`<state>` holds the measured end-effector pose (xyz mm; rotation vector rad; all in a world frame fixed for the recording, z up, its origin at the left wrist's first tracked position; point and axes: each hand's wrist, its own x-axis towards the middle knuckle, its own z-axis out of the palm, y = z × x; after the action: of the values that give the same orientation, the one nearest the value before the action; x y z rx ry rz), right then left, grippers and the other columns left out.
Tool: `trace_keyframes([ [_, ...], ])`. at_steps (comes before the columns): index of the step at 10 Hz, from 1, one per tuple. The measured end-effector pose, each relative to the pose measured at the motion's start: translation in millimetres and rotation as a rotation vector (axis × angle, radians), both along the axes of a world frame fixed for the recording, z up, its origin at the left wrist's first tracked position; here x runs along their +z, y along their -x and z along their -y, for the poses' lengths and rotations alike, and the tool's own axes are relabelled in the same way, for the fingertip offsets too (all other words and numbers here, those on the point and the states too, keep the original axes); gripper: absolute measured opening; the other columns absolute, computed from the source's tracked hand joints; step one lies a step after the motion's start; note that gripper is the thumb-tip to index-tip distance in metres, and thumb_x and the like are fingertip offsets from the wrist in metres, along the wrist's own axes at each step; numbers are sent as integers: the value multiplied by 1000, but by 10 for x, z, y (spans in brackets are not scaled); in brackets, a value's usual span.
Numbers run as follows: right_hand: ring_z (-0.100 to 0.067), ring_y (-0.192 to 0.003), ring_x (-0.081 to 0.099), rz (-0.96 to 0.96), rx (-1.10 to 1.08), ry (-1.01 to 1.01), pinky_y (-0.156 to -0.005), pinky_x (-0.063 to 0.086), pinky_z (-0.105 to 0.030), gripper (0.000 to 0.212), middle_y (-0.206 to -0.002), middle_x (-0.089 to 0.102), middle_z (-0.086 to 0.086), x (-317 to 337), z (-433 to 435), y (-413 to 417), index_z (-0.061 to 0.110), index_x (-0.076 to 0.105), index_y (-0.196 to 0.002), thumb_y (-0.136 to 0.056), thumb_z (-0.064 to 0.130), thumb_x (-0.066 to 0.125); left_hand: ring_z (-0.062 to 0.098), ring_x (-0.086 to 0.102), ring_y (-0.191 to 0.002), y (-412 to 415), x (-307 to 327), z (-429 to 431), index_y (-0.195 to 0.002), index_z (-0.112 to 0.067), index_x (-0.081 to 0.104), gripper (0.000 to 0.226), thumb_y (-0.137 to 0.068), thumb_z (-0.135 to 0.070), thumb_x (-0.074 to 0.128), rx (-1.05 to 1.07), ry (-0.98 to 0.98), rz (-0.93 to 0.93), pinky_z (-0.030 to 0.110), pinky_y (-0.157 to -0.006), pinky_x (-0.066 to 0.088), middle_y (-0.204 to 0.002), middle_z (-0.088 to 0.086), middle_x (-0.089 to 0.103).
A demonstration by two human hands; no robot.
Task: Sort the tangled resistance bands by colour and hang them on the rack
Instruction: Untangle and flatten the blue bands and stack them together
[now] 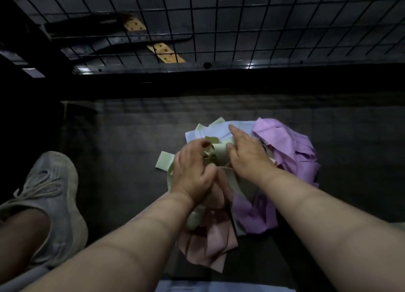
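Observation:
A tangled heap of flat resistance bands lies on the dark floor in front of me. Purple bands point(291, 153) fill its right side, light blue ones point(210, 131) the far side, pale green ones point(164, 163) the middle and left, pink ones point(217, 243) the near side. My left hand point(192, 171) has its fingers curled round a pale green band at the heap's centre. My right hand point(247, 153) rests on the heap beside it, index finger stretched over the blue bands, thumb against the green band. A black wire grid rack point(219, 22) stands beyond the heap.
A grey sneaker point(54, 201) on a leg sits at the left, close to my left forearm. Behind the grid lie dark metal parts and tan perforated strips point(166, 52). The scene is dim; dark floor point(122, 138) surrounds the heap.

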<state>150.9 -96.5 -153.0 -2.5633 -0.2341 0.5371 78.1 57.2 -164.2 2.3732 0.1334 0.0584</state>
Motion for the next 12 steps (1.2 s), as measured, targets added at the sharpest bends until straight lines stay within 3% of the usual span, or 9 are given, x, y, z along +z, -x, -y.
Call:
trace_keyframes([
  [2,-32,-140,27,-137,52,189,-116,20,-38,45,-161,25,1,-65,-20,-125,30,47,-145,-106,42,29,26,58,-80,-615,193,12,-109,-10,69,30,-88,-4,48,452,1053,-445,30,-66,47,-96,8,62],
  [3,-25,-150,9,-85,52,222,-120,12,-41,41,-167,5,4,-80,-11,-172,28,57,-133,-103,39,31,26,59,-65,-753,243,-21,-96,-6,67,27,-82,-23,52,650,1179,-472,27,-62,49,-84,13,62],
  [5,-21,-149,23,-171,43,185,-121,19,-39,50,-165,21,3,-143,-24,-245,21,37,-152,-105,35,26,38,66,-101,-948,-288,-140,-135,-2,54,64,-82,-39,49,701,664,-611,45,-85,57,-122,23,62],
  [6,-21,-150,22,-144,30,155,-122,17,-41,52,-165,22,3,-153,4,-133,23,31,-155,-106,38,26,26,55,-75,-844,3,-44,-126,8,59,37,-95,-11,58,607,578,-611,30,-70,48,-94,19,66],
  [7,-20,-151,20,-101,-21,81,-124,14,-41,52,-165,22,3,-142,62,-23,23,31,-155,-105,37,30,24,53,-86,-804,7,-33,-123,3,64,30,-97,-9,57,585,510,-584,31,-73,45,-122,25,66],
  [9,-29,-141,38,-28,-111,-74,-116,32,-43,36,-154,38,-8,12,219,179,15,52,-131,-97,26,51,32,62,-98,-746,554,-66,-109,-27,60,15,-98,-25,50,240,32,-166,42,-86,52,-108,6,68],
  [10,-34,-119,56,36,-236,-285,-100,47,-47,64,-138,52,-11,369,230,172,26,33,-142,-84,25,60,25,59,-102,-714,1057,-10,-116,-28,61,25,-96,-16,51,-74,-135,48,40,-80,50,-114,0,64],
  [11,-29,-133,47,199,-84,-351,-109,40,-51,90,-150,45,-1,845,213,160,42,14,-150,-81,32,71,27,60,-106,-648,1568,92,-123,-25,62,29,-97,-21,49,-287,-282,243,43,-77,51,-118,0,64],
  [12,-30,-128,51,429,-13,-314,-101,44,-52,79,-143,51,-5,1287,284,153,23,36,-147,-80,44,74,32,63,-98,-496,2104,155,-121,-21,64,45,-92,-39,34,-389,-345,396,43,-68,54,-114,5,65],
])
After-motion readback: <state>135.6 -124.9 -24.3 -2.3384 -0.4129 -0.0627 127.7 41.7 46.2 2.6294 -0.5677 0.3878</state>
